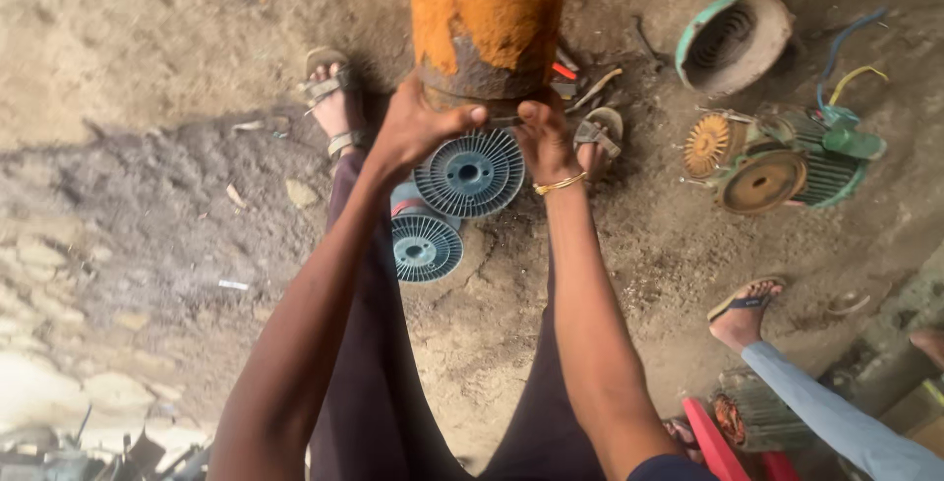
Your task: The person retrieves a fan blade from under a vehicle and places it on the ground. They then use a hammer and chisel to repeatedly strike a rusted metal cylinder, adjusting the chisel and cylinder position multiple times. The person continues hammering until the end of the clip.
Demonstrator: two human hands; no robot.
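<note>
Blue-grey plastic spool, ribbed round flange facing up, is standing on the dirt floor between the person's sandalled feet. Left hand is closing over its upper-left rim, fingers curling across the top edge; how tightly it is clamping cannot be told. Right hand, wearing a gold bangle at the wrist, is pressing down at the upper-right rim, fingers bent and hidden against the base of the cylinder beyond; whether it is gripping the spool or only touching it cannot be told.

Second spool, same kind, is lying just below and left of the gripped one, its flange partly overlapped.

Rusty orange cylinder is standing upright directly beyond both hands, its dark base ring just beside the fingertips.

Well right of the grip, a green electric motor with loose wires is lying opened, a green fan cover resting farther off.

Another person's sandalled foot is showing at lower right.
</note>
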